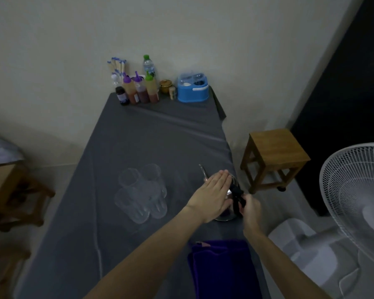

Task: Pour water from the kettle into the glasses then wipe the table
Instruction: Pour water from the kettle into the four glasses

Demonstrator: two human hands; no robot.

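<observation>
Gripping the kettle [226, 203] handle at the surface's [138, 137] right edge, the right hand [249, 207] readies while the left hand [212, 195] lies flat, released; nearby glasses [141, 193] risk toppling.

The left hand [213, 194] lies flat over the kettle [227, 214], hiding its lid and most of its body; only the thin spout, a strip of the base and the dark handle show. The right hand [249, 207] covers part of that handle, so the grip itself is hard to judge. The glasses [141, 193] are faint in the dim light, and whether any holds water cannot be told. The purple cloth [221, 268] and the fan [354, 201] run out of the picture. Bottle [136, 91] labels are too small to read.
</observation>
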